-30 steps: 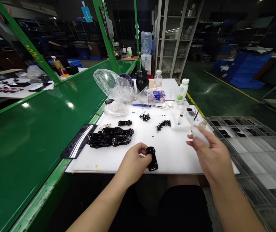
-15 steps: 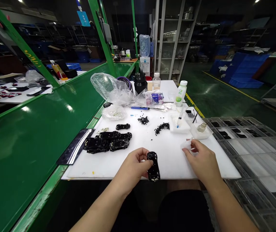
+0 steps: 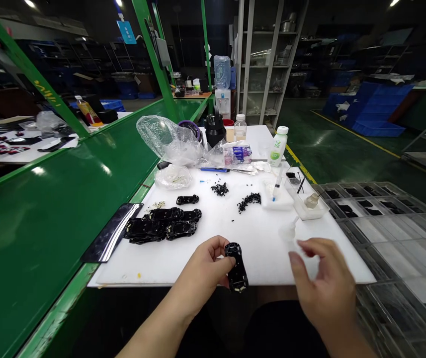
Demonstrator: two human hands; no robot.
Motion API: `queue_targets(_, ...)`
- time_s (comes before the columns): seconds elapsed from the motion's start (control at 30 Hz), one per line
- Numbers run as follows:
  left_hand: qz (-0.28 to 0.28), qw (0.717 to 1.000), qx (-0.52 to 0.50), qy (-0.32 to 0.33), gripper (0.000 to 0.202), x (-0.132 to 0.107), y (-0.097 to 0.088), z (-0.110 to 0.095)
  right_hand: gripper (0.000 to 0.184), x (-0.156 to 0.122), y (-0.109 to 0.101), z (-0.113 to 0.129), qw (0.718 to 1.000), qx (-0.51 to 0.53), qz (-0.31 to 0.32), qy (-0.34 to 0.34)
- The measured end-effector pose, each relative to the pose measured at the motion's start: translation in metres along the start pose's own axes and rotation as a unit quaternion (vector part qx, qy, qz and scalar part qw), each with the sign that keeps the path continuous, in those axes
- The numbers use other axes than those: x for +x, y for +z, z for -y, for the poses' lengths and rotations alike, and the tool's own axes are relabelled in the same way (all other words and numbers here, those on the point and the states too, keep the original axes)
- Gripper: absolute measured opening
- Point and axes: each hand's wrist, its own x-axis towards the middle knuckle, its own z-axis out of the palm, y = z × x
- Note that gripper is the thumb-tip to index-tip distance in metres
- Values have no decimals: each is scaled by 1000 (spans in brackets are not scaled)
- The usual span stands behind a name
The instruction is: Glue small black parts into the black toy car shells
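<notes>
At the table's front edge my left hand [image 3: 209,266] is closed round a black toy car chassis [image 3: 237,268], thumb on its face. My right hand [image 3: 324,278], somewhat blurred, hangs over the right front of the table with thumb and fingers apart and nothing in them. Just beyond its fingertips a small translucent white plastic piece [image 3: 288,230] rests on the white table top [image 3: 265,248]. Several more black car chassis [image 3: 164,223] are heaped at the left. Two groups of tiny black parts lie mid-table, a pile [image 3: 219,189] and a curved row [image 3: 249,202].
A syringe [image 3: 278,184] stands in a white foam tray [image 3: 278,203], beside a second tray holding a small bottle [image 3: 312,200]. Plastic bags [image 3: 171,144], a blue pen [image 3: 214,169] and a white-green bottle [image 3: 278,145] stand behind. Clear compartment boxes [image 3: 384,233] are at the right.
My right hand has let go of the translucent plastic piece and drawn back toward me, fingers spreading. My left hand keeps hold of the chassis, slightly lower in view.
</notes>
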Motion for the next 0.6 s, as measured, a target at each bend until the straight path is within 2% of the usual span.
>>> queue_targets(0.03, -5, 1000, -14, 2, 9, 1, 3, 2, 23, -5, 2, 7, 995, 61, 72, 33)
queue_targets(0.07, -12, 999, -29, 8, 11, 2, 6, 5, 27, -8, 5, 14, 977, 124, 153, 84)
queue_targets(0.13, -26, 998, -42, 28, 12, 3, 13, 10, 34, -12, 14, 25, 917, 219, 272, 192)
queue_targets(0.17, -32, 998, -31, 42, 12, 2, 15, 12, 35, -12, 19, 28, 895, 245, 292, 230)
queue_targets(0.2, -37, 998, -6, 54, 11, 1, 16, 12, 34, -12, 23, 30, 885, 260, 291, 253)
queue_targets(0.27, -34, 994, 79, 71, 21, 0, 11, 5, 30, -10, 31, 31, 890, 268, 253, 268)
queue_targets(0.33, -42, 971, 210, 106, 47, 4, -3, -14, 26, -8, 37, 29, 902, 262, 224, 261)
queue_targets(0.37, -65, 942, 296, 142, 54, 10, -14, -28, 24, -8, 39, 27, 908, 256, 219, 250)
queue_targets(0.4, -114, 890, 401, 184, 48, 19, -26, -43, 22, -8, 41, 25, 914, 248, 220, 233)
queue_targets(0.43, -167, 811, 522, 205, 34, 31, -39, -60, 20, -8, 43, 24, 922, 237, 223, 209)
queue_targets(0.47, -218, 720, 629, 196, 24, 46, -53, -76, 17, -8, 45, 23, 930, 226, 226, 181)
queue_targets(0.5, -236, 691, 659, 182, 23, 63, -67, -90, 15, -8, 47, 21, 937, 217, 228, 154)
queue_targets(0.53, -238, 678, 674, 171, 22, 79, -80, -103, 15, -8, 48, 20, 941, 212, 228, 131)
queue_targets(0.6, -209, 665, 701, 149, 19, 110, -102, -121, 15, -9, 51, 16, 946, 207, 226, 101)
